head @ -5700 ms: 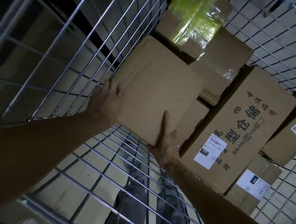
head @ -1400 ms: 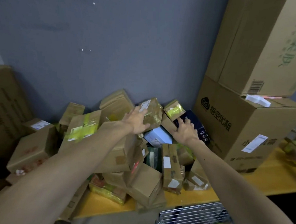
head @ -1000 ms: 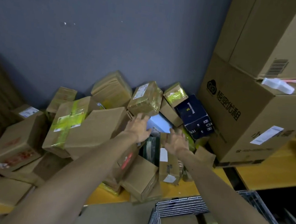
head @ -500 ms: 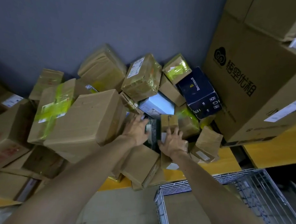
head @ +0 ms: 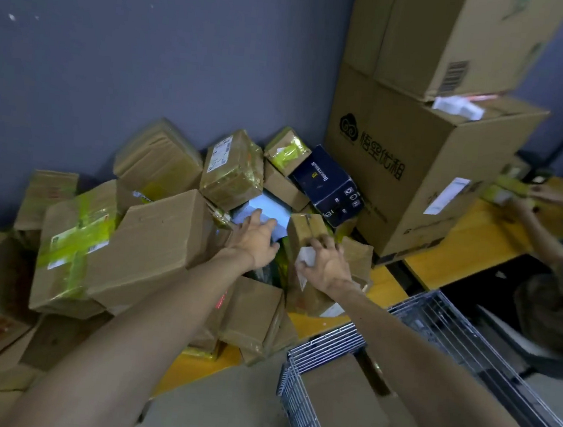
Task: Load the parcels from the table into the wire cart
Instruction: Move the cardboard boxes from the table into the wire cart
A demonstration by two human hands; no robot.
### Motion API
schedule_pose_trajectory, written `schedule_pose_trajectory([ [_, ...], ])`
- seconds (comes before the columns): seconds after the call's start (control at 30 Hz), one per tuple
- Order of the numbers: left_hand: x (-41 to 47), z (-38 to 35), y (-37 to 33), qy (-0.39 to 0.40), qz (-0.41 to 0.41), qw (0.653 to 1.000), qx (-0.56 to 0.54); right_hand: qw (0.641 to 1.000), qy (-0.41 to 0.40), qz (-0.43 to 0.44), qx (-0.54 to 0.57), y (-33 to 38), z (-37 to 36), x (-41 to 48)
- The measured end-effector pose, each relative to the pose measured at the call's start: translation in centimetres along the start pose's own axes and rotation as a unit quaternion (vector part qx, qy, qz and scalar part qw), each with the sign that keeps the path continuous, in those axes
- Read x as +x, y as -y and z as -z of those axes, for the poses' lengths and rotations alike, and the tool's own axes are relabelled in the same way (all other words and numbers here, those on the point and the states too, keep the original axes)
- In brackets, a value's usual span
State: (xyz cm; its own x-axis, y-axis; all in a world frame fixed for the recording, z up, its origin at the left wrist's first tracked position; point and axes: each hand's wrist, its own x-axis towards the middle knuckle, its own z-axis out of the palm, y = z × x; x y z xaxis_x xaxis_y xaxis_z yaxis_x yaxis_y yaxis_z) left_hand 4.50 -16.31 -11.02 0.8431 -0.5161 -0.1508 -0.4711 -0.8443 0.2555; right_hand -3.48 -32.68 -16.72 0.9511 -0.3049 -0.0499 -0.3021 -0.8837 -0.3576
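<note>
I am clenching my right hand (head: pixel 328 266) round the narrow brown parcel (head: pixel 306 227), its long axis pointing away from the wire cart (head: pixel 326 338), while my left hand (head: pixel 253 241), fingers seemingly flat, is resting on the pale parcel (head: pixel 268 212) farther from that cart.

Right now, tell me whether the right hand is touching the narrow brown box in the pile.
Touching. The head view shows the right hand with its fingers curled over the top of the narrow brown box, with no gap between them.
</note>
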Motion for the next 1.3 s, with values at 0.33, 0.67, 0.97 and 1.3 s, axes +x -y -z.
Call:
schedule_pose_trajectory([
  [0.33,-4.7,1.0,-6.0,-0.017,-0.127,0.992,-0.008,0.993,-0.104,-0.044,-0.045,-3.8,5.4,-11.0],
  [0.67,-6.6,-0.5,-15.5,0.011,-0.230,0.973,0.000,0.970,-0.186,-0.139,-0.076,-12.6,10.2,-20.2],
  [0.97,-4.3,-5.6,-26.5,0.044,-0.274,0.961,0.019,0.963,-0.166,-0.167,-0.129,-23.7,10.4,-24.6],
  [1.3,-0.3,-13.3,-35.6,0.096,-0.267,0.957,0.063,0.974,-0.086,-0.173,-0.120,-36.0,8.6,-24.6],
])
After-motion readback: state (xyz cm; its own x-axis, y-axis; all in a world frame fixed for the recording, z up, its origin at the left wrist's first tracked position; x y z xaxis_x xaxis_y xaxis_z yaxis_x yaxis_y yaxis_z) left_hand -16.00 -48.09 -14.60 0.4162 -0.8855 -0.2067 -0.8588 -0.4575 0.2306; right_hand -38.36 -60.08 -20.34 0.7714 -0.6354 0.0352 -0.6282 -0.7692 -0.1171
